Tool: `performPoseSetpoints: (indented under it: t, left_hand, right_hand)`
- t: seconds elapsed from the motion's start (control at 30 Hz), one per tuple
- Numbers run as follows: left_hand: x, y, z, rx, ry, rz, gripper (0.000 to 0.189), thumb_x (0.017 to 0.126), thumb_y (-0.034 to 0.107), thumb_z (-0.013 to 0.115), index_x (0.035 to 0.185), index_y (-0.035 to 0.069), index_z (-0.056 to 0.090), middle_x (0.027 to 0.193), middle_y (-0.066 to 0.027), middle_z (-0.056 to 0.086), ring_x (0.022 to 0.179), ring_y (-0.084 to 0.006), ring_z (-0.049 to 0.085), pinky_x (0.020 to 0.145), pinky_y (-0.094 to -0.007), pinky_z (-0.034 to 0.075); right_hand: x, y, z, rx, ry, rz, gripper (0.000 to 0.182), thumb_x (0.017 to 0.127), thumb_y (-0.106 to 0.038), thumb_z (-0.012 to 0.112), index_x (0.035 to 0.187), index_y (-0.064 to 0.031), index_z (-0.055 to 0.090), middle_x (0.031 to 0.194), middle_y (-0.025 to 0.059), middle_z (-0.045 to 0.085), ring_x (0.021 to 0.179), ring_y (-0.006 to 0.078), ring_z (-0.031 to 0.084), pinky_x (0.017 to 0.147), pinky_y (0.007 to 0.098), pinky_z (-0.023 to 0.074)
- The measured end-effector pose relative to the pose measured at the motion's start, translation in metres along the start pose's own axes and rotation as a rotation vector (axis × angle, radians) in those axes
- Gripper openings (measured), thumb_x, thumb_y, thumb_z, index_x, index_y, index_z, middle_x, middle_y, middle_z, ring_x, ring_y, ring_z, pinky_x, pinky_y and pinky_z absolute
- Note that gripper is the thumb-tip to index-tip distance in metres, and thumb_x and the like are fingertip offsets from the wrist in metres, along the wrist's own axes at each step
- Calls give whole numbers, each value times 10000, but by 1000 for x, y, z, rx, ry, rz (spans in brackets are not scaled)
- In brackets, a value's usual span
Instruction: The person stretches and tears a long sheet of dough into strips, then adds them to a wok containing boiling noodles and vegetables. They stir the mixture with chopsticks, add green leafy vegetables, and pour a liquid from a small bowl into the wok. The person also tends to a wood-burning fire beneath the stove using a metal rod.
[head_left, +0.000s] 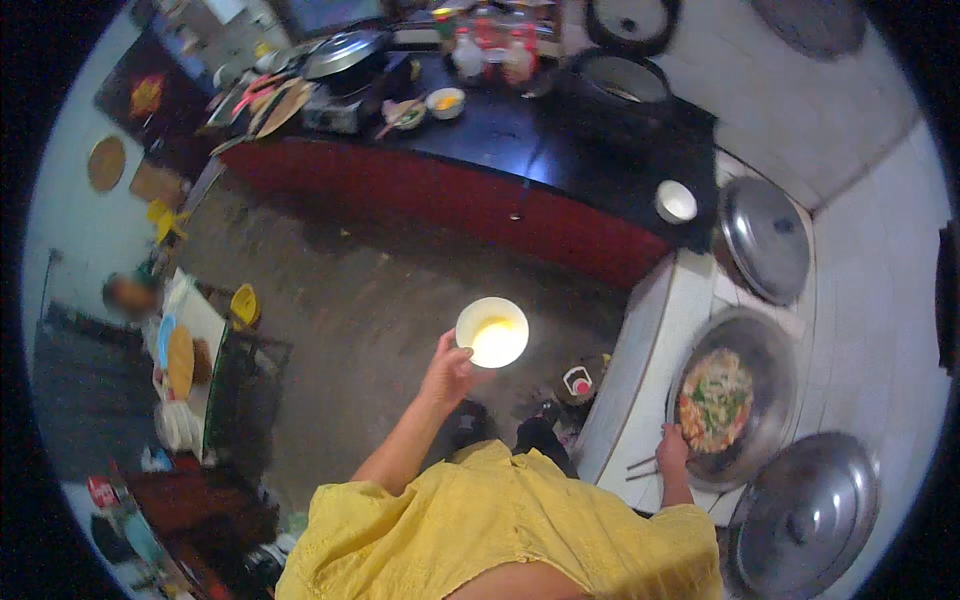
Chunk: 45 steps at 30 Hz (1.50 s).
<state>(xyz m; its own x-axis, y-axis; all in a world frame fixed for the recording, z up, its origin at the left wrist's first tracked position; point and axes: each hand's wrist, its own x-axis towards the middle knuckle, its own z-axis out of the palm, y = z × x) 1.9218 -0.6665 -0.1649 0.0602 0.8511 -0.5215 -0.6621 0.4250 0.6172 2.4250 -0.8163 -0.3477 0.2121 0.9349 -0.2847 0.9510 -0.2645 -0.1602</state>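
My left hand grips the side of a white bowl, held out over the floor in front of me. A little yellow residue or liquid shows inside it; glare hides the rest. At the right, my right hand is closed around a pair of chopsticks, whose back ends stick out to the left. It is at the near left rim of a large metal wok. Cooked food with green, pale and orange pieces lies in the wok. The chopstick tips cannot be made out.
Metal lids flank the wok on the tiled stove. A dark counter holds a white bowl, a small bowl of yellow food and a lidded pot. A person is by a table at left.
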Motion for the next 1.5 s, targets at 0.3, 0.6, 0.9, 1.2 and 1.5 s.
performPoseSetpoints:
  t: [0.3,0.6,0.9,1.2,1.5]
  left_hand:
    - [-19,84,-125,-312,227,233,613,691,111,577,1255,156,342,1265,-108,403,1168,-330,429,853,-557,437]
    - [-71,204,-282,-471,413,561,544,703,129,573,1214,154,388,1197,-115,467,1085,-323,486,803,-528,488]
    - [-117,279,-416,-803,672,733,484,716,97,587,1159,132,397,1205,-124,414,1093,-334,451,827,-540,460]
    - [-31,422,-537,-829,669,874,447,730,145,576,1156,58,473,1148,-132,519,980,-305,529,765,-460,505]
    - [28,604,-609,-717,647,880,496,745,176,583,1209,66,446,1196,-122,500,1058,-306,507,776,-473,506]
  right_hand:
    - [151,-293,-46,199,26,-568,324,729,-15,516,1039,-94,567,950,152,514,823,363,555,715,429,460]
    - [152,-674,4,210,-232,-1160,245,753,-25,539,987,-87,577,889,163,533,852,360,553,727,413,467]
    - [122,-889,96,232,-579,-1467,146,843,-138,501,885,-18,572,773,153,573,746,351,565,699,406,469]
    - [221,-1088,104,-150,-488,-1356,286,908,-315,422,952,-54,531,829,230,613,796,397,593,677,482,478]
    - [294,-1310,38,90,-328,-1129,453,902,-383,419,737,-1,598,715,267,566,774,426,567,678,480,449]
